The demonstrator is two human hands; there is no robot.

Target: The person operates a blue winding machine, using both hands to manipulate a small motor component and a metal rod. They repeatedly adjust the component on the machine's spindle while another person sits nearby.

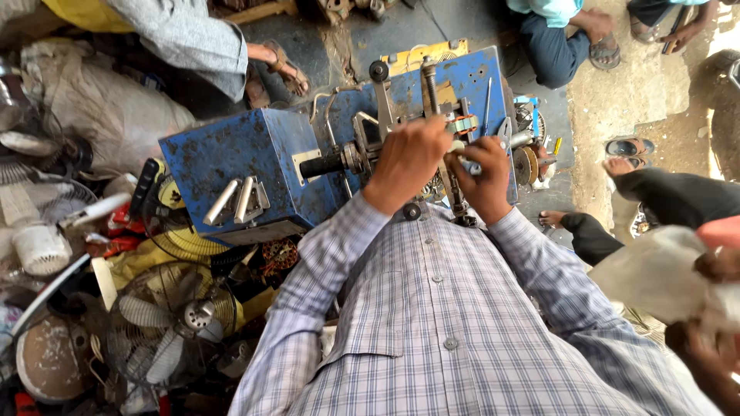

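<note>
Right up against the blue machine (254,166), that battered metal box with the shafts and brackets bolted on its near side, was where I had both hands working. My left hand (406,159) was curled over the upright metal rod (429,85) and the bits at its base, fingers bent down tight, though from that angle I couldn't tell what exactly they had pinched under them. My right hand (487,173) sat just beside it, on the machine's right end, fingers closed round a small pale part (470,166) right below the little orange-and-white coil piece (464,123). As for how far along things were, my honest read was somewhere in the middle: the coil piece already sat mounted on the machine, both hands were busy at the spindle (339,162) area, and nothing finished lay set aside that I could make out. The black-tipped spindle stuck out to the left of my left hand with nobody touching it, and the three silver levers (239,202) on the near left face of the box sat untouched too. A round disc (527,165) hung off the machine's right end, just past my right hand. Left of the machine lay a heap of old fan parts, including a fan with white blades (166,327). Other people's sandalled feet (281,65) were well beyond the machine's far side.
</note>
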